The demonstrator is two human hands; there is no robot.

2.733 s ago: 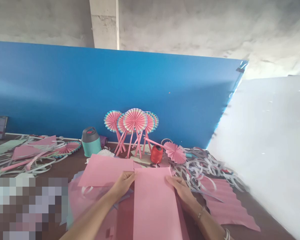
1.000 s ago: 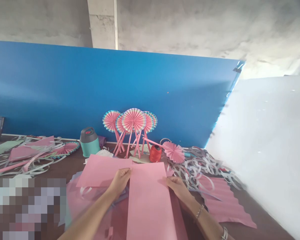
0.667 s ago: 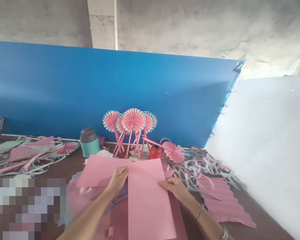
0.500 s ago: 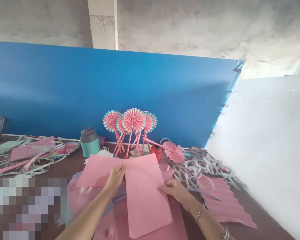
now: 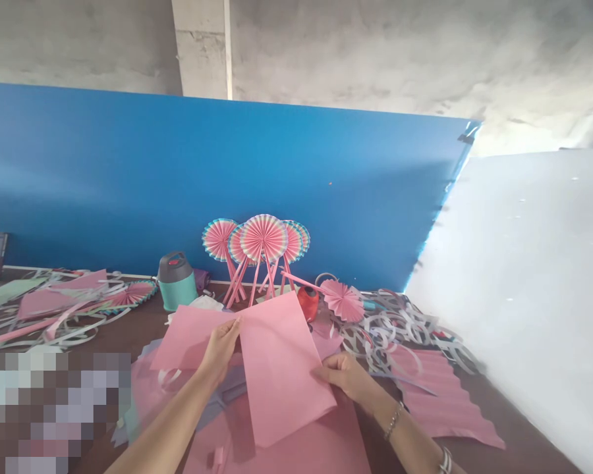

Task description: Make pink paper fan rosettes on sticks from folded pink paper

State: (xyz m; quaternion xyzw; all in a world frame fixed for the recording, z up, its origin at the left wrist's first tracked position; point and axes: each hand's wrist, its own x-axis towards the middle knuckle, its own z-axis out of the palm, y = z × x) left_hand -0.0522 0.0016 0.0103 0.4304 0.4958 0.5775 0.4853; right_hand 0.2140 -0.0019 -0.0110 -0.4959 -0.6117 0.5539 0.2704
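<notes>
A pink paper sheet (image 5: 281, 375) is held up and tilted between my two hands. My left hand (image 5: 221, 349) pinches its upper left corner. On the right edge, my right hand (image 5: 343, 376) grips the same sheet between thumb and fingers. Another pink sheet (image 5: 182, 336) lies behind my left hand. Below the held sheet, a large pink sheet (image 5: 346, 434) rests over purple paper pieces (image 5: 232, 385). A small pink rolled piece (image 5: 218, 459) sits on it near the lower edge.
Round pleated fans on crossed sticks (image 5: 263, 238) stand behind. A teal jar (image 5: 176, 283), a red object (image 5: 308, 303) and a pink pleated fan (image 5: 343, 299) are nearby. White paper strips (image 5: 405, 326) and a wavy pink sheet (image 5: 439, 395) lie right; more scraps (image 5: 54, 303) lie left.
The held pink sheet has shifted up and left and tilted more. My left hand has moved slightly up and left with its corner. My right hand has stayed nearly in place.
</notes>
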